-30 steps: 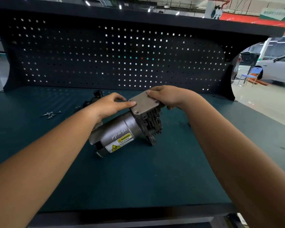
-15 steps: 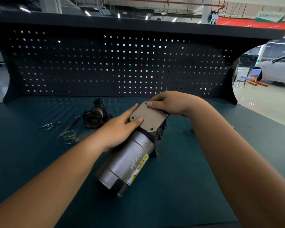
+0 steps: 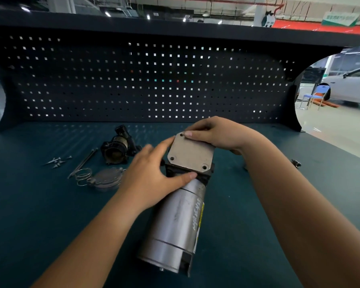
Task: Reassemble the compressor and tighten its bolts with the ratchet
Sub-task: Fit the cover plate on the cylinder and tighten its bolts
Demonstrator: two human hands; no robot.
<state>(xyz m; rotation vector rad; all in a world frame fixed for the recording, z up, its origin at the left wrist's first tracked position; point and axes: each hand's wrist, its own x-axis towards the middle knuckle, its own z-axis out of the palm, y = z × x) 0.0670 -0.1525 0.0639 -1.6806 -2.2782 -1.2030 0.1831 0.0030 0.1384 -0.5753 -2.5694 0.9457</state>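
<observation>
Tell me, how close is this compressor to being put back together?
Early on. Done: the cover plate sits on the compressor. In hand: the left hand and right hand grip the plate's edges. To do: its three visible bolt holes are empty, loose bolts lie on the mat, and a black housing, a spring and a round cap wait beside them. No ratchet is in view.

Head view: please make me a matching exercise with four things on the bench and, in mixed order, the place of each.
1 cover plate
2 loose bolts
3 black housing
4 wire spring

A farthest left on the mat
B beside the round cap
C on the compressor, between left hand and right hand
D closest to the pegboard

Pairs: 1-C, 2-A, 3-D, 4-B.
</observation>
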